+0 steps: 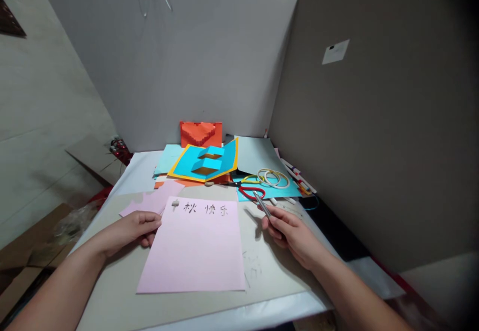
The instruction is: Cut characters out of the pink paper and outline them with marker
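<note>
Pale pink rectangular paper sheet (190, 251) with dark cut-out characters (204, 210), turquoise pop-up paper card (183, 167) edged in yellow, orange paper card (200, 134) with a stepped heart, scissors (251, 192) with red handles, beige cutting board (112, 291)

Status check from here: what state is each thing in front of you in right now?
Left hand: open, touching the pink sheet.
Right hand: closed around the tool.
Slim silver metal tool: held at a slant.
Pink paper sheet: flat, dark characters along its top.
Grey board: flat under the sheet, scratched.
Red-handled scissors: lying down, blades shut.
Blue-and-yellow pop-up card: open, steps raised.
Orange paper heart card: standing upright.
</note>
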Tool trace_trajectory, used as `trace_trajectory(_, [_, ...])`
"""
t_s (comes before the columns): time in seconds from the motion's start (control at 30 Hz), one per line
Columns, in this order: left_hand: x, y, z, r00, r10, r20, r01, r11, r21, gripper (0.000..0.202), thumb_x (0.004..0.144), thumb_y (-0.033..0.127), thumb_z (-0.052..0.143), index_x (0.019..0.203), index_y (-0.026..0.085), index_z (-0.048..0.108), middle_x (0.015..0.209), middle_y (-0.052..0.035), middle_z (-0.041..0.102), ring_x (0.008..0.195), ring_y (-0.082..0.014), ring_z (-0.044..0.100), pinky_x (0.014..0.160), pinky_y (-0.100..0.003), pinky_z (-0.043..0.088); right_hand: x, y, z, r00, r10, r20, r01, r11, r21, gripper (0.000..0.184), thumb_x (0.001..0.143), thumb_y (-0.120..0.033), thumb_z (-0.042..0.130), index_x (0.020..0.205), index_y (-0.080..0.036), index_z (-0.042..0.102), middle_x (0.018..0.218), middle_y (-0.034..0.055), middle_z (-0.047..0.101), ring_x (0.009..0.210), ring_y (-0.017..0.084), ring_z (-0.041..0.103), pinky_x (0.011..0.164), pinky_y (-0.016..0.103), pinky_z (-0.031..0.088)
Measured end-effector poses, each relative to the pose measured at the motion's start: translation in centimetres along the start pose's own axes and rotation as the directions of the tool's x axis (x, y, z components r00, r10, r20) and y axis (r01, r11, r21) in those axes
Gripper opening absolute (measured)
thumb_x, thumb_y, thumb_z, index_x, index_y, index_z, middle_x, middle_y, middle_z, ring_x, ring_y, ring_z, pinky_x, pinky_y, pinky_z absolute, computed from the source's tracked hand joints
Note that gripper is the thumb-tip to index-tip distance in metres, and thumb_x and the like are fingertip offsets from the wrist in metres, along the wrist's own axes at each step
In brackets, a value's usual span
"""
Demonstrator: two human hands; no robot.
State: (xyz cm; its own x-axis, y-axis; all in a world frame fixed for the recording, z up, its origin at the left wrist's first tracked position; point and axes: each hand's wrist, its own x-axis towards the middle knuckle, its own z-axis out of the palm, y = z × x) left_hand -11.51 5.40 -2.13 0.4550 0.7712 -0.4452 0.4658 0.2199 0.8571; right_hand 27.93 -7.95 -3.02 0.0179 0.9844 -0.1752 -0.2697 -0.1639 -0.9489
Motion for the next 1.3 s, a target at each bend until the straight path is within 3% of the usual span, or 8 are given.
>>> trace_trajectory(0.17, [0.0, 0.1, -0.1, 1.0, 0.0, 0.021, 0.0, 1.0, 0.0, 0.051, 0.073, 0.064, 0.074, 0.072, 0.015, 0.062, 0.063, -0.0001, 0.058, 0.058, -0.0109, 0.049, 0.057, -0.023, 0.036, -0.2, -0.1, 0.0, 0.999, -0.039, -0.03, 0.035, 0.991, -0.13, 0.031, 0.086, -0.023, 0.057, 0.113, -0.023, 0.071, 0.092, 0.0036, 0.064, 0.057, 0.008, 0.038, 0.047, 0.02, 0.024])
trace_trajectory(0.27, [0.0, 0.1, -0.1, 1.0, -0.003, 0.021, 0.003, 1.0, -0.008, 0.05, 0.073, 0.064, 0.074, 0.074, 0.015, 0.063, 0.063, 0.0004, 0.057, 0.058, -0.0107, 0.048, 0.057, -0.023, 0.036, -0.4, -0.2, -2.1, 0.968, -0.224, -0.114, 0.144, 0.868, -0.476, 0.052, 0.085, -0.02, 0.05, 0.135, -0.029, 0.06, 0.112, 0.006, 0.069, 0.064, 0.014, 0.054, 0.054, 0.025, 0.043])
trace_trajectory(0.33, [0.0, 0.1, 0.0, 1.0, -0.003, 0.015, 0.004, 1.0, -0.019, 0.05, 0.072, 0.063, 0.075, 0.075, 0.015, 0.062, 0.063, 0.0007, 0.057, 0.058, -0.0106, 0.048, 0.056, -0.023, 0.035, -0.4, -0.3, -4.6, 0.873, -0.485, -0.055, 0.257, 0.553, -0.792, 0.056, 0.083, -0.015, 0.046, 0.137, -0.022, 0.06, 0.127, 0.0111, 0.067, 0.099, 0.024, 0.065, 0.082, 0.036, 0.053])
trace_trajectory(0.43, [0.2, 0.0, 0.0, 1.0, -0.003, 0.006, 0.003, 1.0, -0.03, 0.048, 0.071, 0.062, 0.076, 0.072, 0.016, 0.06, 0.062, 0.001, 0.057, 0.057, -0.0105, 0.047, 0.056, -0.022, 0.034, -0.3, -0.4, -8.3, 0.799, -0.599, 0.055, 0.104, 0.048, -0.993, 0.055, 0.085, -0.008, 0.036, 0.132, -0.006, 0.064, 0.124, 0.022, 0.067, 0.113, 0.033, 0.062, 0.096, 0.048, 0.05])
trace_trajectory(0.53, [0.3, 0.0, -0.1, 1.0, -0.017, -0.003, 0.017, 0.999, -0.031, 0.047, 0.069, 0.059, 0.078, 0.071, 0.016, 0.059, 0.061, 0.0012, 0.056, 0.056, -0.0102, 0.047, 0.055, -0.022, 0.033, 0.2, -1.5, -9.1, 0.822, -0.565, 0.079, -0.014, -0.159, -0.987, 0.047, 0.087, -0.011, 0.041, 0.123, -0.001, 0.069, 0.123, 0.0287, 0.065, 0.109, 0.042, 0.061, 0.091, 0.057, 0.05])
trace_trajectory(0.87, [-0.1, 0.3, 0.0, 1.0, -0.005, -0.003, 0.005, 0.998, -0.057, 0.05, 0.066, 0.06, 0.079, 0.073, 0.015, 0.059, 0.061, 0.0015, 0.057, 0.055, -0.0094, 0.047, 0.055, -0.022, 0.034, 11.4, -6.2, 0.1, 0.894, -0.349, 0.283, 0.176, -0.307, -0.935, 0.035, 0.092, -0.011, 0.055, 0.118, -0.025, 0.074, 0.146, 0.0146, 0.052, 0.135, 0.034, 0.045, 0.1, 0.048, 0.047])
trace_trajectory(1.13, [0.6, -0.7, -0.5, 1.0, 0.011, 0.004, -0.011, 1.0, -0.017, 0.041, 0.083, 0.054, 0.068, 0.084, 0.014, 0.061, 0.066, 0.0027, 0.059, 0.056, -0.009, 0.052, 0.056, -0.023, 0.04, 17.0, -8.2, -2.0, 0.865, -0.476, 0.159, 0.006, -0.307, -0.952, 0.031, 0.097, -0.034, 0.06, 0.124, -0.018, 0.061, 0.127, 0.0097, 0.062, 0.108, 0.023, 0.064, 0.092, 0.045, 0.055])
trace_trajectory(1.3, [0.5, -0.5, 0.0, 0.999, 0.026, -0.02, -0.026, 1.0, 0.01, 0.051, 0.071, 0.064, 0.073, 0.076, 0.015, 0.058, 0.06, 0.0011, 0.06, 0.054, -0.0097, 0.052, 0.053, -0.022, 0.037, 16.6, -9.0, -2.6, 0.779, -0.615, 0.12, -0.069, -0.274, -0.959, 0.053, 0.09, -0.041, 0.066, 0.136, -0.015, 0.058, 0.152, 0.0232, 0.04, 0.141, 0.043, 0.034, 0.106, 0.058, 0.037])
